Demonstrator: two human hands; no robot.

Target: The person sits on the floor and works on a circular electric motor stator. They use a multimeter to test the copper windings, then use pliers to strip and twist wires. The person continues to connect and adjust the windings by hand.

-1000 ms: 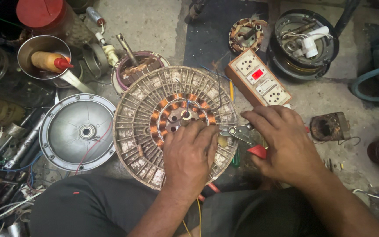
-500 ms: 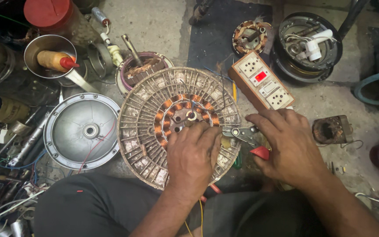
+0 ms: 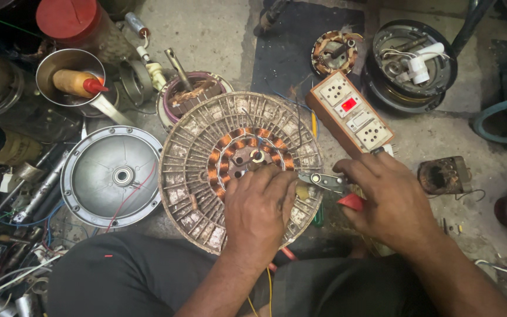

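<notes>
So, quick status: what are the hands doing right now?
Left hand pressing on round motor disc. Right hand gripping red-handled pliers at its rim. Nothing in the way.

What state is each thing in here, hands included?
Left hand: palm down, pressing on the round stator.
Right hand: gripping red-handled pliers, jaws at the stator's rim.
Round stator: lying flat, copper coils exposed.
Socket board: red switch showing.
Grey motor cover: lying flat, separate.
Steel cup: holding an orange bottle.

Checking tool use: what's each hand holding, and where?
Right hand grips pliers by the red handles. Left hand holds nothing, resting on the stator.
</notes>
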